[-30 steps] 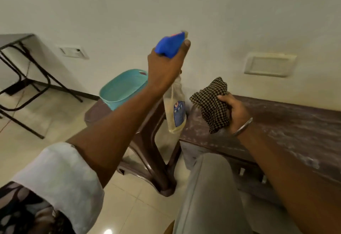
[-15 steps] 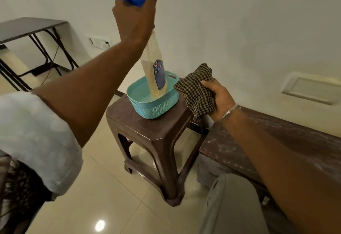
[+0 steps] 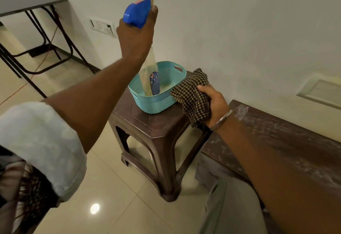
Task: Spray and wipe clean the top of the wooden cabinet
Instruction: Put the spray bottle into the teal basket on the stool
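My left hand (image 3: 135,36) grips the blue trigger head of a clear spray bottle (image 3: 150,76) with yellowish liquid. The bottle's lower end hangs inside a teal plastic basket (image 3: 156,102) on a brown stool (image 3: 158,128). Just right of the basket, my right hand (image 3: 215,104) holds a bunched black-and-tan checked cloth (image 3: 193,93). The hand is at the left end of the dark wooden cabinet top (image 3: 287,137), which shows white streaks and a foamy patch near my wrist.
A black metal-framed table (image 3: 27,3) stands at the far left by the wall. A wall socket (image 3: 101,26) is behind my left hand. Glossy cream floor tiles (image 3: 114,196) lie below. My grey trouser leg (image 3: 230,211) fills the bottom right.
My left hand has carried the spray bottle left from beside the cabinet to the basket, then lowered its base inside. The right hand with the cloth has stayed near the cabinet's left end.
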